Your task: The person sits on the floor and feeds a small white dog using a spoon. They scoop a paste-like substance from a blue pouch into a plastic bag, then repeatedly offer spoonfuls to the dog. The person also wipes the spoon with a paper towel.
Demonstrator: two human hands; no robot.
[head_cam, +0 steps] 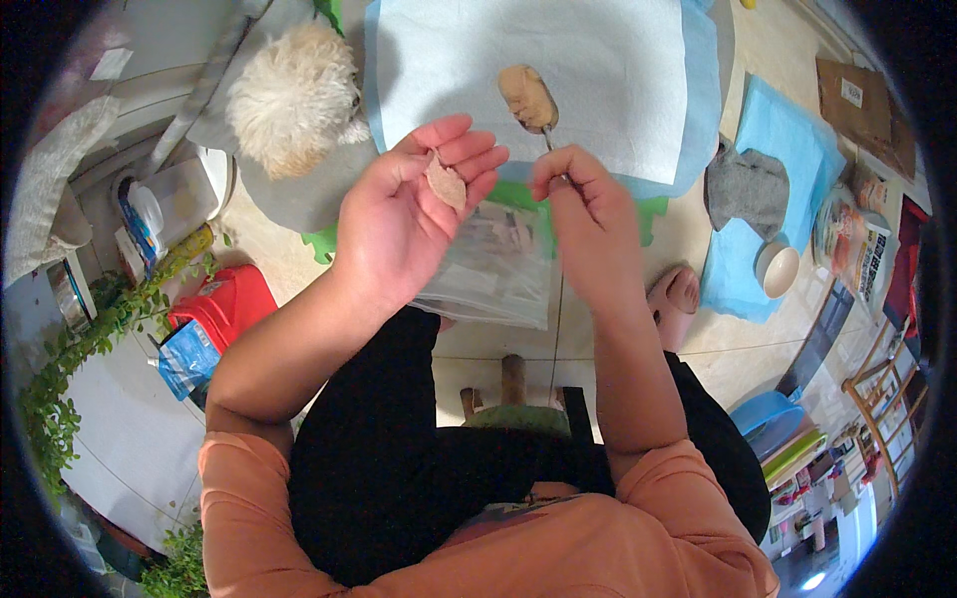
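Observation:
Palm up, my left hand (419, 202) holds a flat, pinkish-tan piece of soft-looking food (445, 182) on its fingers. My right hand (591, 217) grips the handle of a metal spoon (549, 128), whose bowl carries a heaped tan paste (525, 96). The spoon is just right of my left fingertips, not touching them. Beneath both lies a white and pale blue absorbent pad (598, 45). A fluffy cream-coloured dog (295, 101) is on a grey surface left of the pad, its face mostly turned from view.
A clear zip bag (501, 261) lies below my hands. At the right, a blue pad (792, 134) bears a grey cloth (748, 187) and a small white bowl (778, 270). To the left stand a red container (235, 299), a clear plastic tub (176, 202) and trailing plants (56, 396).

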